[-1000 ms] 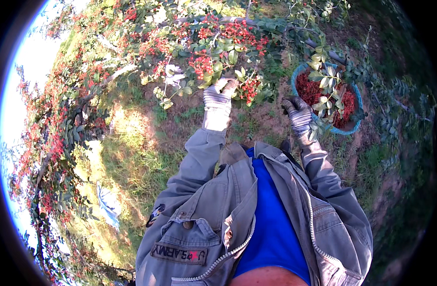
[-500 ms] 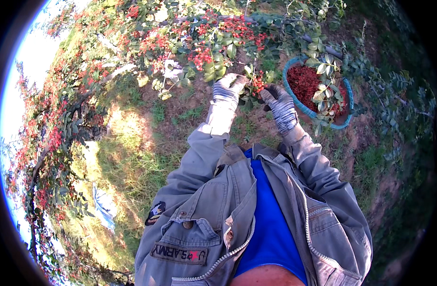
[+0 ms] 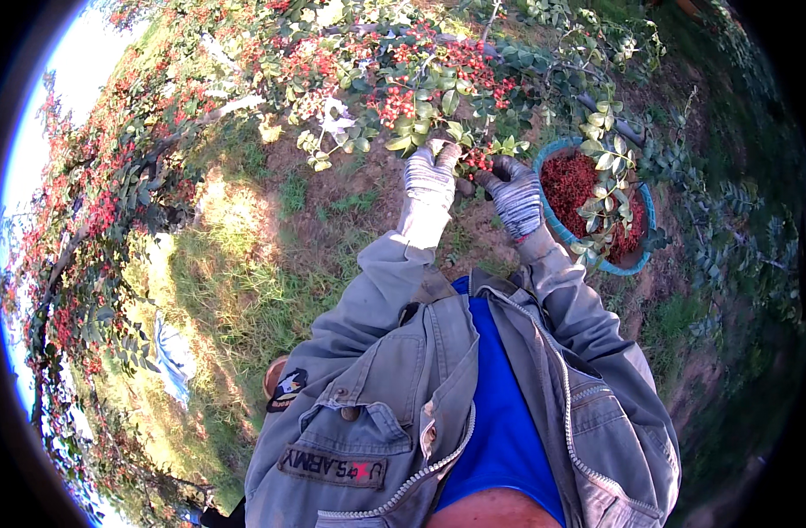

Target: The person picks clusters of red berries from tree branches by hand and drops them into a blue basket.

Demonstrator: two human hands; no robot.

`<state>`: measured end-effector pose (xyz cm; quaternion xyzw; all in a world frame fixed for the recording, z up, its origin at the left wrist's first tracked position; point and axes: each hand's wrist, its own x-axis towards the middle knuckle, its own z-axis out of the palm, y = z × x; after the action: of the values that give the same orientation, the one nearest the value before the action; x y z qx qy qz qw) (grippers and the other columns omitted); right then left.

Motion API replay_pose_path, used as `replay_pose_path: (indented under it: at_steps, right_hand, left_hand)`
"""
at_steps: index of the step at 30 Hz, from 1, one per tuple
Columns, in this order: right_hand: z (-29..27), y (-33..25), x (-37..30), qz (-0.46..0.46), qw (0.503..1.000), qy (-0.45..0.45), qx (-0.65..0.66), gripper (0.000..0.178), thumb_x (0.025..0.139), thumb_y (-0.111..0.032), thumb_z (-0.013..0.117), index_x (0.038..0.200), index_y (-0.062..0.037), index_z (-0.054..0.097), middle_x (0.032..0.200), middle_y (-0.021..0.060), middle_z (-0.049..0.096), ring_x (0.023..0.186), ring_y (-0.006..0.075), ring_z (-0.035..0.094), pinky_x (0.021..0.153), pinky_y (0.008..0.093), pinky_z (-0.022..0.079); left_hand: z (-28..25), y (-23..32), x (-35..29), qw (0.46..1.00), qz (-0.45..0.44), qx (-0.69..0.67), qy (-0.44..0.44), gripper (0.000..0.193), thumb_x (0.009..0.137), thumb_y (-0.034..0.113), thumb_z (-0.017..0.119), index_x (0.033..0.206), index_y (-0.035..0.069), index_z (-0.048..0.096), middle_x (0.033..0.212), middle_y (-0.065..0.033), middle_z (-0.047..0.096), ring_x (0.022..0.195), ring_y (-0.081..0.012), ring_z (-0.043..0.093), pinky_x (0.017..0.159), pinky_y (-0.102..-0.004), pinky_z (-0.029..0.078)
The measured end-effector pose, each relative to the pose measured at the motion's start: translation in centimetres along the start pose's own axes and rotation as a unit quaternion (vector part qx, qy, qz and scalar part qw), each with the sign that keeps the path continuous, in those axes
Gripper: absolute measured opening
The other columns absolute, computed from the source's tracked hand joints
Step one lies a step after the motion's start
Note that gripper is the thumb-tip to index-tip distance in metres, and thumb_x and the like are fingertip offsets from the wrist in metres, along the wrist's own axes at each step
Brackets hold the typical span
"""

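My left hand [image 3: 430, 176], in a striped knit glove with darkened fingertips, is raised to a low leafy branch. Its fingers are closed at a twig, where leaves partly cover them. Right beside it hangs a small cluster of red berries [image 3: 479, 161]. My right hand [image 3: 516, 194], gloved the same way, has its thumb and fingers pinched at the lower right side of that cluster; the exact contact is small and partly hidden. More red berry clusters [image 3: 394, 106] hang among green leaves just above my left hand.
A blue-rimmed basket [image 3: 548, 208] of picked red berries stands right of my right hand, with a leafy sprig [image 3: 607, 163] hanging across it. Thicker branches [image 3: 610, 119] cross above. Berry-laden boughs [image 3: 95, 207] fill the left; a pale blue-white sheet [image 3: 174, 359] lies on the grass.
The view has shifted slightly, so branches and basket appear farther right and the basket lower. My right hand has come closer to the berry cluster; my left stays at the twig.
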<state>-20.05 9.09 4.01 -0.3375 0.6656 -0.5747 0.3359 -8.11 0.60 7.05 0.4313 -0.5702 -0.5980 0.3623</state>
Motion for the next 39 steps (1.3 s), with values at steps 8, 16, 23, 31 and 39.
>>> replay_pose_path:
  at_steps: [8,16,23,31,39]
  right_hand:
    - [0.2,-1.1,0.5,-0.011,0.997,-0.061,-0.043,0.031,0.077,-0.02,0.073,0.097,0.0028,0.065,0.079,0.0123,0.069,0.067,0.0154,0.064,0.064,0.0309,0.051]
    - [-1.8,-2.1,1.4,0.006,0.972,-0.093,-0.216,0.039,0.076,-0.021,0.074,0.103,0.0045,0.064,0.087,0.0181,0.07,0.075,0.0194,0.067,0.072,0.0328,0.052]
    - [-1.2,-0.8,1.2,-0.05,0.978,-0.067,-0.189,0.033,0.079,-0.022,0.072,0.099,0.0036,0.065,0.083,0.0177,0.069,0.07,0.0215,0.065,0.066,0.0347,0.05]
    - [-0.9,-1.3,1.1,-0.015,0.982,-0.096,-0.161,0.022,0.083,-0.019,0.07,0.096,-0.0022,0.067,0.075,0.0067,0.068,0.061,0.012,0.057,0.059,0.0312,0.048]
    - [-2.9,-1.4,2.4,-0.042,0.97,-0.11,-0.211,0.036,0.077,-0.022,0.072,0.102,0.002,0.063,0.083,0.0189,0.068,0.074,0.0251,0.067,0.069,0.0353,0.051]
  left_hand:
    - [0.1,-0.2,0.2,0.954,0.084,0.276,0.081,0.036,0.09,0.03,0.058,0.104,-0.003,0.06,0.086,-0.0246,0.064,0.077,-0.0407,0.062,0.065,-0.0435,0.049]
    - [0.5,0.2,0.0,0.93,0.104,0.352,-0.003,0.035,0.09,0.028,0.058,0.112,0.0,0.059,0.084,-0.0257,0.064,0.078,-0.0406,0.063,0.067,-0.0428,0.05]
    - [0.3,-3.8,1.1,0.982,-0.004,0.186,0.028,0.046,0.093,0.032,0.054,0.117,-0.007,0.054,0.102,-0.0267,0.063,0.095,-0.0382,0.062,0.08,-0.0407,0.048]
    - [0.5,-2.1,0.4,0.945,0.094,0.307,0.058,0.041,0.093,0.03,0.054,0.115,-0.004,0.055,0.098,-0.0245,0.065,0.091,-0.0383,0.062,0.076,-0.041,0.048]
    - [1.1,-4.0,1.7,0.954,0.162,0.25,0.018,0.025,0.088,0.017,0.062,0.108,0.002,0.059,0.091,-0.0191,0.066,0.082,-0.0357,0.062,0.071,-0.0386,0.049]
